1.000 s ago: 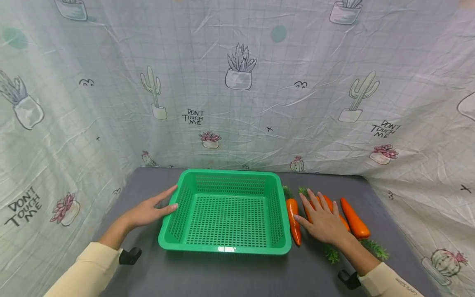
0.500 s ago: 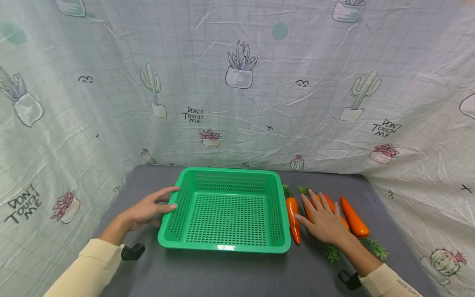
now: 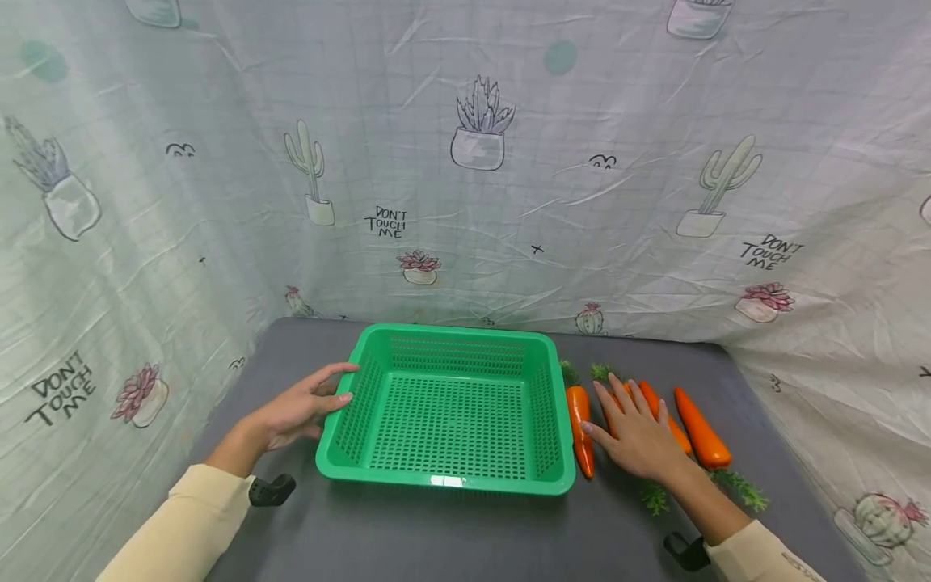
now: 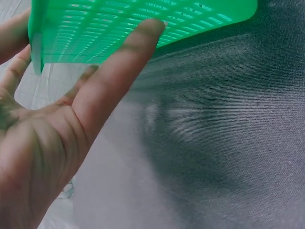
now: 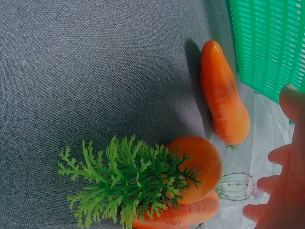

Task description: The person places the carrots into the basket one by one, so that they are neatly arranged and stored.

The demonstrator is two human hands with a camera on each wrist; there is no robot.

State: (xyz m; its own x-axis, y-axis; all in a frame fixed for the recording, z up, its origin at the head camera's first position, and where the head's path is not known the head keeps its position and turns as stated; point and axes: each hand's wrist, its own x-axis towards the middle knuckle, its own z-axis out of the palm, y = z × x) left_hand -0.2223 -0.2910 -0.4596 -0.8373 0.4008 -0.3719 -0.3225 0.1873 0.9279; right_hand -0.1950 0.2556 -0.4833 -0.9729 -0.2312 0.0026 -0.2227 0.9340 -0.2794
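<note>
A green plastic basket (image 3: 451, 424) with slotted walls stands in the middle of the grey table. My left hand (image 3: 298, 408) is at its left side, index finger and thumb reaching the rim. In the left wrist view, one straight finger (image 4: 116, 71) extends along the outside of the basket wall below the rim. My right hand (image 3: 640, 436) lies spread, palm down, over the orange carrots, partly hiding some. One carrot (image 3: 579, 432) lies beside the basket, near the right thumb. To the right of the hand lies another carrot (image 3: 701, 428) with a green leafy top (image 3: 738, 489).
A pale curtain (image 3: 407, 194) printed with cacti rises behind the table (image 3: 436, 541) and along both sides. Black camera mounts (image 3: 272, 491) are strapped at both wrists. A leafy carrot top (image 5: 128, 179) fills the lower right wrist view.
The left hand has turned slightly at the rim, and its lower fingers now show below the thumb. The right hand stays on the carrots. The head view has shifted a little.
</note>
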